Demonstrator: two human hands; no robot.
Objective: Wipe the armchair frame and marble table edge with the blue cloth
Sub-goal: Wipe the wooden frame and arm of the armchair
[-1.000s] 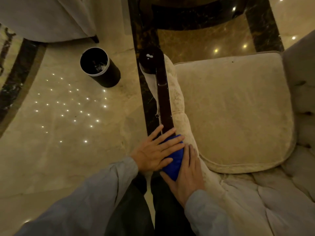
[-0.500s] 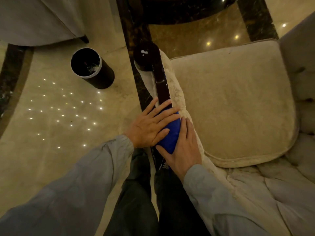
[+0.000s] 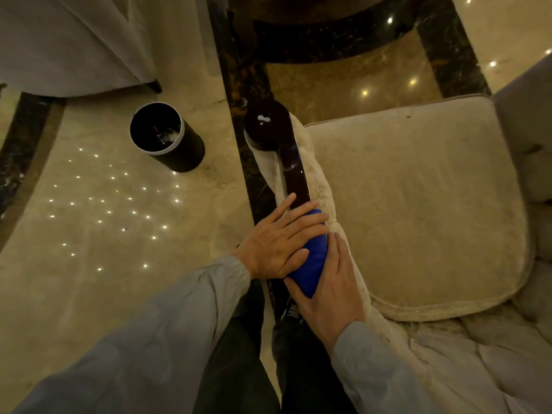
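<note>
The blue cloth [image 3: 312,259] lies folded on the armchair's dark glossy wooden arm rail [image 3: 294,171], which ends in a round knob [image 3: 267,122] at the front. My left hand [image 3: 277,242] presses flat on the cloth from the left, fingers spread along the rail. From the right, my right hand [image 3: 327,289] cups the cloth's near end and side. Most of the cloth is hidden under both hands. The marble table is not identifiable in view.
The armchair's cream seat cushion [image 3: 418,204] fills the right side. A black round waste bin [image 3: 165,137] stands on the polished marble floor to the left. A grey draped fabric [image 3: 74,40] hangs at the top left. My legs are below the rail.
Both hands and the blue cloth have slid forward along the arm rail toward the round knob.
</note>
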